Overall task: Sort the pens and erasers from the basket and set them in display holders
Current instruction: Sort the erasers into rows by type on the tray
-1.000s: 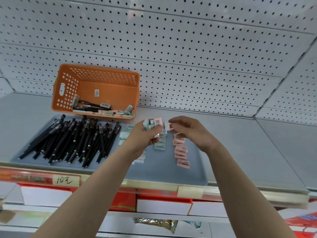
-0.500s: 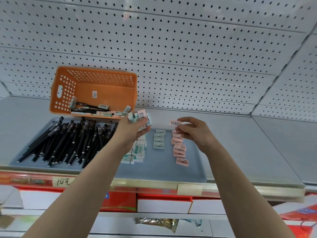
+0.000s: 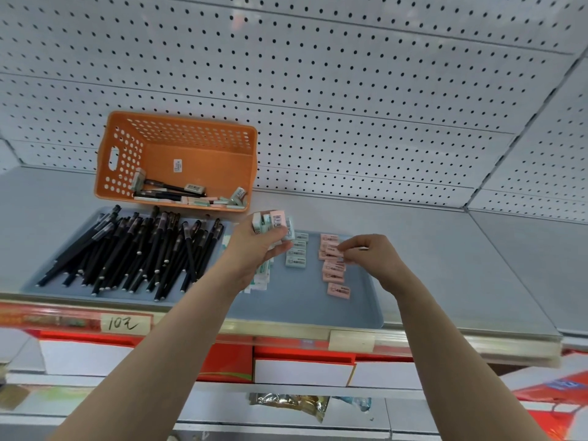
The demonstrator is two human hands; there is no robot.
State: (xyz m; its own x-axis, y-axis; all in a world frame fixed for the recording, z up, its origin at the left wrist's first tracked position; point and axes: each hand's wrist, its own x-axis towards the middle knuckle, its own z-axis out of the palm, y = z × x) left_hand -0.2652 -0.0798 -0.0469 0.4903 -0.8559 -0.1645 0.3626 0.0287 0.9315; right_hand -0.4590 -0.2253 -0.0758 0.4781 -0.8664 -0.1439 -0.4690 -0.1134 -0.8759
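Over shelf tray (image 3: 302, 308), left hand (image 3: 254, 251) grips erasers (image 3: 274, 221); right hand (image 3: 373, 256) pinches pink eraser (image 3: 332, 249).

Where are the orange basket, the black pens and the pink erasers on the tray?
orange basket (image 3: 219, 160), head view, bare inner wall.
black pens (image 3: 133, 249), head view, middle of the pile.
pink erasers (image 3: 339, 291), head view, nearest eraser's top face.

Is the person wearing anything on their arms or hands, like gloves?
No. The left hand and right hand are bare: no gloves, rings or watch show. The left forearm and right forearm are bare too, no sleeves in view.
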